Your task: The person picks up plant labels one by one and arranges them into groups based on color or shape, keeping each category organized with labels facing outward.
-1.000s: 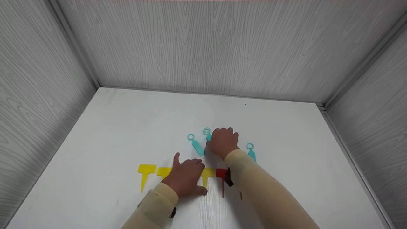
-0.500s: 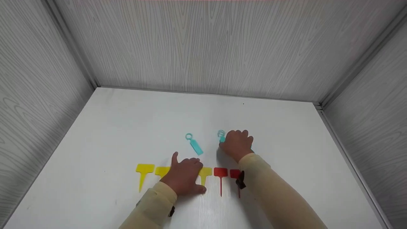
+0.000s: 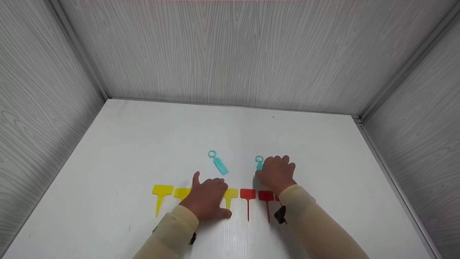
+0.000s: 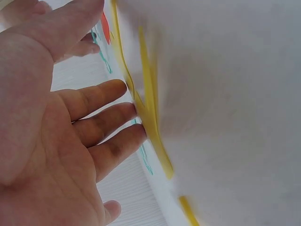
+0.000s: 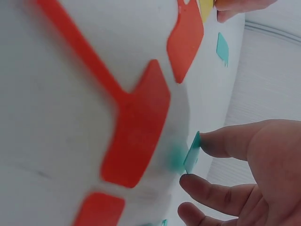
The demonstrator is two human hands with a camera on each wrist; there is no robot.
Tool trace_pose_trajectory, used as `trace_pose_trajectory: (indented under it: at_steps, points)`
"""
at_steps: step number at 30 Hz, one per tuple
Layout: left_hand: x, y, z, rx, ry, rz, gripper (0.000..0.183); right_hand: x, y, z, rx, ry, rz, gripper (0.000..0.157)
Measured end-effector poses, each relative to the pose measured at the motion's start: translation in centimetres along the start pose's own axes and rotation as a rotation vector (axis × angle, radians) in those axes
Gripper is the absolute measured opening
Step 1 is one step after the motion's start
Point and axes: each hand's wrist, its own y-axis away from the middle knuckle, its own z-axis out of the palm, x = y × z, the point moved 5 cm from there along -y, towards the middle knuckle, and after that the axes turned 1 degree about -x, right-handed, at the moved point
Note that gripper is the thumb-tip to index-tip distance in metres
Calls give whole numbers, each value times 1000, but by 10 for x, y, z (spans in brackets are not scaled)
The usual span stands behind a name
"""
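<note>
My right hand (image 3: 276,173) pinches a teal ring-topped tag (image 3: 259,166) between thumb and index finger. The right wrist view shows that tag (image 5: 192,154) tilted up on edge, close over the white surface. Spread over the row of yellow T-shaped plant labels (image 3: 162,190) lies my left hand (image 3: 206,199), its fingers nearly straight. In the left wrist view its fingertips are right at a yellow label (image 4: 153,122); part of the row is hidden beneath it. Another teal tag (image 3: 220,165) lies slanted beyond the left hand.
Red T-shaped plant labels (image 3: 248,194) continue the row to the right, one partly covered by the right sleeve. At the right wrist view's bottom edge shows a bit of another teal tag (image 5: 164,222). Grey wood-grain panels (image 3: 215,54) wall the white table (image 3: 161,126) at the back and sides.
My right hand has moved to the right and then nearer to me, taking the pinched teal tag with it and uncovering more red labels. The left hand has stayed in place.
</note>
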Motion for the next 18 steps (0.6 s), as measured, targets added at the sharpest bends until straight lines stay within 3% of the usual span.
trace_pose_trajectory:
  at_steps: [6,13,18]
  points:
    - [-2,1,-1,-8,11,-12,86,6,4,10,-3,-6,9,49]
    - [-3,2,-1,3,22,5,84,6,8,8,27,72,-34,33]
    - [-2,2,-2,-5,33,2,86,8,10,8,24,66,-27,31]
